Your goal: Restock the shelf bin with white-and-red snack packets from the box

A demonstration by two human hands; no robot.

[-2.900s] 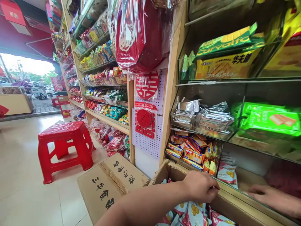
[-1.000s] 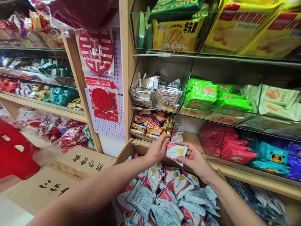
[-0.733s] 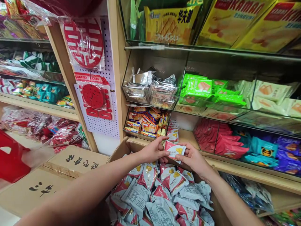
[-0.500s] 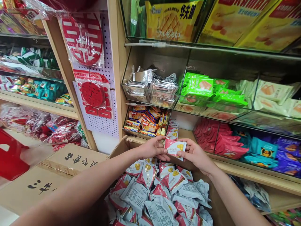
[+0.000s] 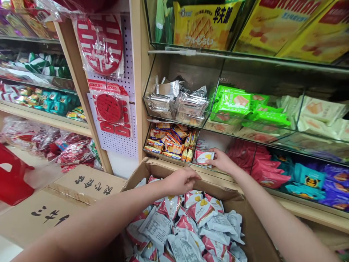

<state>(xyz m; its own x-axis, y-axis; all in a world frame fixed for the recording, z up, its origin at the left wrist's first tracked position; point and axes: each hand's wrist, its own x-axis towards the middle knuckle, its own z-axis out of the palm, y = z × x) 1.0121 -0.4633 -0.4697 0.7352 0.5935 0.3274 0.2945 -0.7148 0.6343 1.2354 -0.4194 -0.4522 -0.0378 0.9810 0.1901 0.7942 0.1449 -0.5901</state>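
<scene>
My right hand [image 5: 220, 160] pinches a pink-and-white snack packet [image 5: 204, 157] by its right end. The packet is at the front of a low shelf compartment, where more packets of the same look stand behind it. My left hand [image 5: 183, 180] hovers over the near cardboard box with its fingers curled together, and no packet shows in it. Below both hands, the open cardboard box [image 5: 252, 214] is filled with the same snack packets [image 5: 188, 225], some showing grey printed backs.
Left of that compartment is a bin of small orange snack packs [image 5: 171, 142]; red packets [image 5: 265, 167] lie to its right. Clear bins above hold silver packs [image 5: 177, 100] and green wafer packs [image 5: 237, 102]. A closed carton [image 5: 65, 189] stands at left.
The snack packet, earlier between both hands above the box, has moved forward to the shelf compartment in my right hand. My left hand has let go of it and dropped slightly towards the box.
</scene>
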